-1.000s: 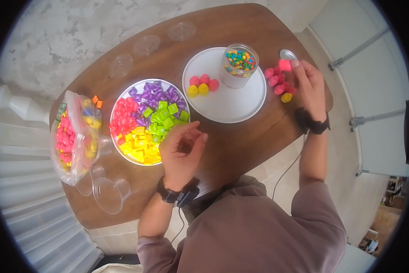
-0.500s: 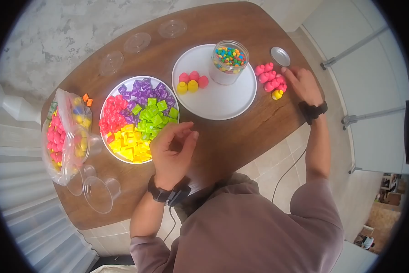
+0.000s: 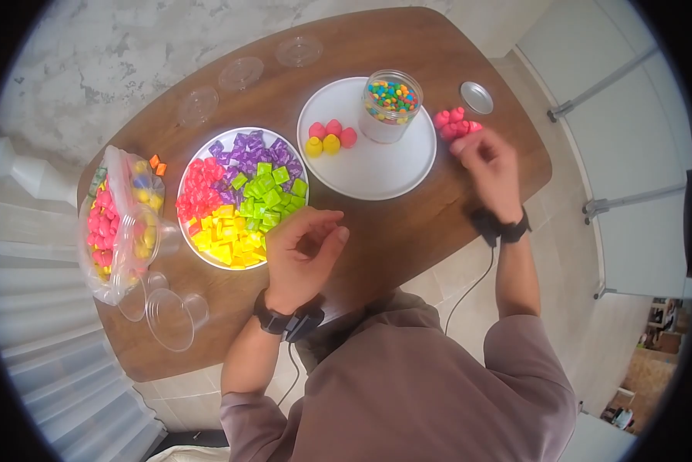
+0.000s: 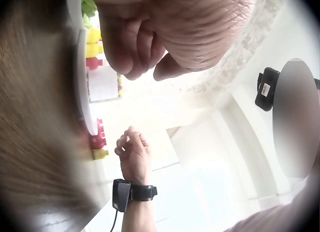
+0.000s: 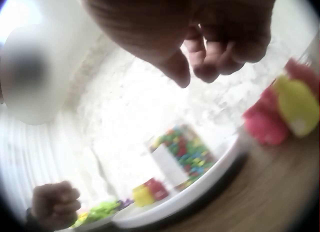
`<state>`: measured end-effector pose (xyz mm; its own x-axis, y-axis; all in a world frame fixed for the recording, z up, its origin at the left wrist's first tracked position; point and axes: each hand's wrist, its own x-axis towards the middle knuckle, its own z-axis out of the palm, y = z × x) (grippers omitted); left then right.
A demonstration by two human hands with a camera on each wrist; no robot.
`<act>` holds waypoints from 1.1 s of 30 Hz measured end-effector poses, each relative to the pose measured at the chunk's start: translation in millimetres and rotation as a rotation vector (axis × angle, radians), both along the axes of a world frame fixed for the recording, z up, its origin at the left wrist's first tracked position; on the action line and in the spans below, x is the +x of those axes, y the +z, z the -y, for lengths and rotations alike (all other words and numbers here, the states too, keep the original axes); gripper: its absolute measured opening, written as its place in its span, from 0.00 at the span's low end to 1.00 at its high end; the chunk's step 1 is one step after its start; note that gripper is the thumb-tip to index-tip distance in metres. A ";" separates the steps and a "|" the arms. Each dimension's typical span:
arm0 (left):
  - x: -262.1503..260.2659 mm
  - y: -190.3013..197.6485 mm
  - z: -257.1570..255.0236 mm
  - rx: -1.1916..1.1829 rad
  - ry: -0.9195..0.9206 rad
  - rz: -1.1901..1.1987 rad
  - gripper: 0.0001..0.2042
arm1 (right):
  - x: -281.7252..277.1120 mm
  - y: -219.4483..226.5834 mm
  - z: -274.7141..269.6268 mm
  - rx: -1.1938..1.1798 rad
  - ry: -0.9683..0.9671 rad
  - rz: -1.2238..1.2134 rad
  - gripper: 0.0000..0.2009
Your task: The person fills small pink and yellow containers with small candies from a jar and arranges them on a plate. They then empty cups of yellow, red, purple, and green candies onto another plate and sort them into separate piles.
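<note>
My right hand, loosely bent and holding nothing, hovers at the near side of a cluster of pink knobbed pieces, partly covering it in the head view. Within that cluster a yellow piece shows in the right wrist view; from the head it is hidden behind the hand. My left hand hangs loosely curled and empty over the near right edge of the candy plate. That plate carries purple, green, yellow and red wrapped candies in groups.
A white plate bears a jar of colourful small candies and several pink and yellow pieces. A round silver lid lies behind the cluster. Clear lids, a plastic bag and clear cups sit around the table.
My right hand pinched a pink piece above the cluster a second ago, then was empty beside the cluster. It has since moved left and toward my body. The left hand keeps its pose.
</note>
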<state>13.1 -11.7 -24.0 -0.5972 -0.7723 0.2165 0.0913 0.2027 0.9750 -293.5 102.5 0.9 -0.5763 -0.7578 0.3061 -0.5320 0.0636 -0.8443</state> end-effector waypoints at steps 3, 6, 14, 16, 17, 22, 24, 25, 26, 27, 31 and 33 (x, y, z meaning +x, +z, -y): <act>-0.7 -3.9 -0.9 -0.020 -0.083 -0.001 0.09 | -59.9 2.7 -12.2 0.126 -0.173 -0.062 0.09; -3.5 -0.6 -6.6 -0.016 -0.098 -0.008 0.08 | -111.3 -11.2 -22.1 0.218 -0.026 -0.281 0.14; 0.4 10.2 -15.3 0.143 -0.088 -0.022 0.07 | -120.8 -1.2 7.0 0.451 0.077 -0.441 0.18; 9.3 8.1 -22.6 0.125 -0.068 0.026 0.07 | -128.8 -7.0 10.3 0.426 0.118 -0.491 0.18; 15.4 8.2 -28.2 0.124 -0.066 0.027 0.07 | -132.8 -10.2 10.3 0.406 0.159 -0.538 0.17; 58.2 10.7 -64.8 0.121 -0.130 0.122 0.08 | -123.5 8.8 7.3 0.463 0.232 -0.519 0.13; 71.1 16.0 -72.9 0.030 -0.210 0.159 0.08 | -122.2 18.5 5.2 0.496 0.270 -0.502 0.11; 75.9 19.1 -76.6 -0.068 -0.291 0.193 0.09 | -124.7 22.9 5.0 0.540 0.300 -0.579 0.11; 78.8 22.3 -82.6 -0.061 -0.287 0.195 0.09 | -127.6 25.3 4.8 0.585 0.332 -0.656 0.11; 79.6 25.7 -89.4 -0.014 -0.334 0.232 0.09 | -132.8 26.7 5.2 0.588 0.339 -0.655 0.11; 68.4 24.0 -99.1 0.006 -0.514 0.313 0.10 | -134.9 41.3 10.2 0.739 0.472 -0.687 0.15; 57.3 21.3 -100.3 -0.006 -0.599 0.364 0.10 | -127.0 46.3 15.3 0.808 0.472 -0.653 0.16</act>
<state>70.5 88.6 -2.7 -0.9549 -0.2872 -0.0749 -0.1432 0.2246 0.9639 -420.5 87.2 47.2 -0.0913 -0.9681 -0.2335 -0.9696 0.1399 -0.2007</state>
